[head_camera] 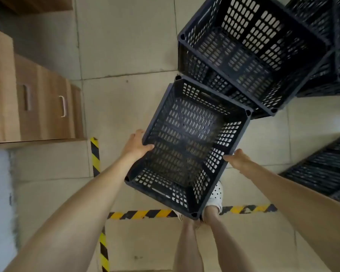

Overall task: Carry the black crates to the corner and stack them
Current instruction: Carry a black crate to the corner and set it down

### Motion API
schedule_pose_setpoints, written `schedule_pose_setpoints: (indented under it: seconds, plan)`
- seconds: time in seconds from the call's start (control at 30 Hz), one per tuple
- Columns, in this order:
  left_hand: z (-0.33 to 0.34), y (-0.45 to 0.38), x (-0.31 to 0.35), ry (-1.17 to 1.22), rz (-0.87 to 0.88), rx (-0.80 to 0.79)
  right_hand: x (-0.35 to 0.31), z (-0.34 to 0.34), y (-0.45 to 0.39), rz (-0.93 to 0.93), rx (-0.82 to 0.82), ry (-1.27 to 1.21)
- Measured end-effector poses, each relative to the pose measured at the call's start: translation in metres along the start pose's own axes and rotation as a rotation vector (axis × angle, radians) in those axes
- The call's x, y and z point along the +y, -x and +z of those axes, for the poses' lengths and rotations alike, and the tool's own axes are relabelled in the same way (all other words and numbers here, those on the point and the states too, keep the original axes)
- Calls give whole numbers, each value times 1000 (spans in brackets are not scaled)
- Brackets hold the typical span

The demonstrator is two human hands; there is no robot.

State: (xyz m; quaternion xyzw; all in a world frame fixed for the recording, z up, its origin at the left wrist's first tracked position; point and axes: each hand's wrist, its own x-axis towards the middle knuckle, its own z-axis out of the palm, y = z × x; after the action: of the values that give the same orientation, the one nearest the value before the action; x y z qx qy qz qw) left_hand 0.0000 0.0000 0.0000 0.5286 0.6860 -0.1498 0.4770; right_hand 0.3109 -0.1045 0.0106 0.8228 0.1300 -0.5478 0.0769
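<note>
I hold an empty black perforated crate (186, 142) in the air in front of me, above the floor and my feet. My left hand (136, 146) grips its left rim, fingers curled over the edge. My right hand (238, 159) grips the right rim. Just beyond its far corner stands a stack of black crates (251, 50), its top crate empty. More black crates (330, 36) stand behind that stack at the top right.
Another black crate (322, 169) lies at the right edge. A wooden cabinet (37, 103) with a handle stands on the left. Yellow-black hazard tape (145, 213) runs across the tiled floor and up the left side. My legs and a dotted shoe (216, 195) are below the crate.
</note>
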Motion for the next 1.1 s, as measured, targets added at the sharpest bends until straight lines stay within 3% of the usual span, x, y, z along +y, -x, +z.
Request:
schedule_pose_setpoints:
  seconds: [0.23,0.47,0.67,0.83,1.0,1.1]
  plan:
    - [21,-40,-24,141,-57,-152,24,35,-47,112,-64,-175]
    - [21,-57,-28,316,-125,-181,30,25,-47,148,-127,-449]
    - [6,-10,-26,292,-198,-63,23,4,-6,99,-145,-361]
    - [-33,49,-31,231,-225,-110,0,-20,52,15,-138,-257]
    - [-54,98,-80,245,-284,-126,-24,-35,114,-75,-162,-79]
    - [-63,160,-78,240,-360,-63,-35,-40,149,-135,-179,34]
